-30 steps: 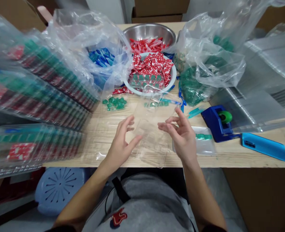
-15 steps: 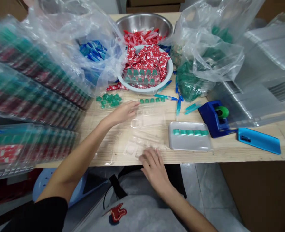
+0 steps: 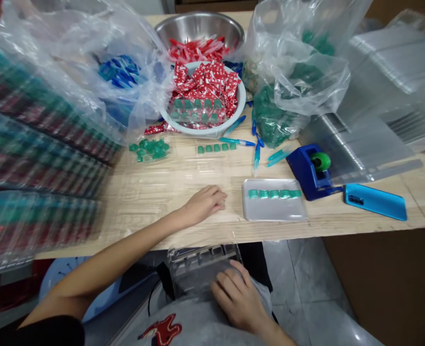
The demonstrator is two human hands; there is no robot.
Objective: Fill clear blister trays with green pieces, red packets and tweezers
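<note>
My right hand [image 3: 236,299] presses down on a clear plastic compartment tray [image 3: 198,266] lying on my lap, below the table's front edge; its fingers curl on the tray. My left hand [image 3: 205,204] rests on the wooden table [image 3: 154,192] near the front, fingers curled loosely, nothing visible in them. Just right of it lies a clear tray [image 3: 274,206] holding a row of green pieces [image 3: 274,193]. Another row of green pieces [image 3: 215,147] lies farther back, with a small pile of green pieces [image 3: 149,149] to the left.
A white bowl [image 3: 230,126] of red packets stands before a steel bowl [image 3: 201,26] of red sticks. Plastic bags of blue [image 3: 118,72] and green pieces [image 3: 291,91] flank them. Stacks of filled trays [image 3: 35,134] are left; a blue tape dispenser [image 3: 311,170], blue phone [image 3: 376,202] and clear trays [image 3: 388,96] right.
The clear tray has come off the table edge onto my lap under my right hand. My left hand drew back from the far row of green pieces to the table's front.
</note>
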